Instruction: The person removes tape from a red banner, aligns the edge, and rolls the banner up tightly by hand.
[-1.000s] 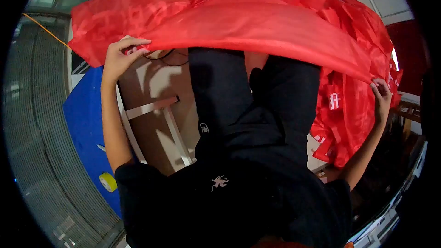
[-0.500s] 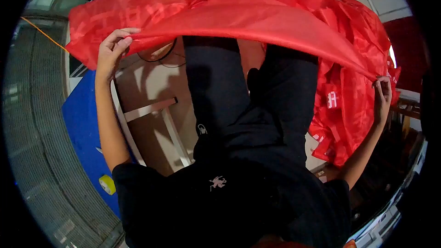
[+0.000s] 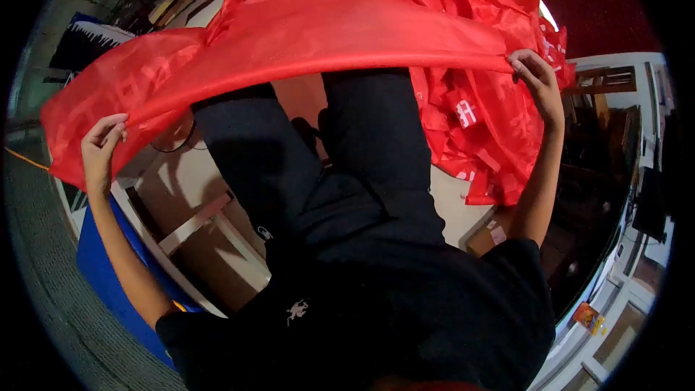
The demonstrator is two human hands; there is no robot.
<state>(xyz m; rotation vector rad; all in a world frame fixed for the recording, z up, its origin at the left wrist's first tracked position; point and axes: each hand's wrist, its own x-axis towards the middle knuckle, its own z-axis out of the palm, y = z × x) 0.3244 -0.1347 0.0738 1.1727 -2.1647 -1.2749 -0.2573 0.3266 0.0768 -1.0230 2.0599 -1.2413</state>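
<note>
Red cloth [image 3: 326, 36]: stretched across the person's thighs, its near edge folded, white characters on its far part; crumpled folds gather toward the right
Left hand [image 3: 105, 141]: thumb and fingers pinching the cloth's near edge
Right hand [image 3: 536, 78]: pinching the edge at the other end, higher in view
Black trousers [image 3: 376, 130]: legs partly under the cloth
White frame [image 3: 194, 226]: beside the left leg
Blue sheet [image 3: 108, 261]: beyond the frame, near the left forearm
</note>
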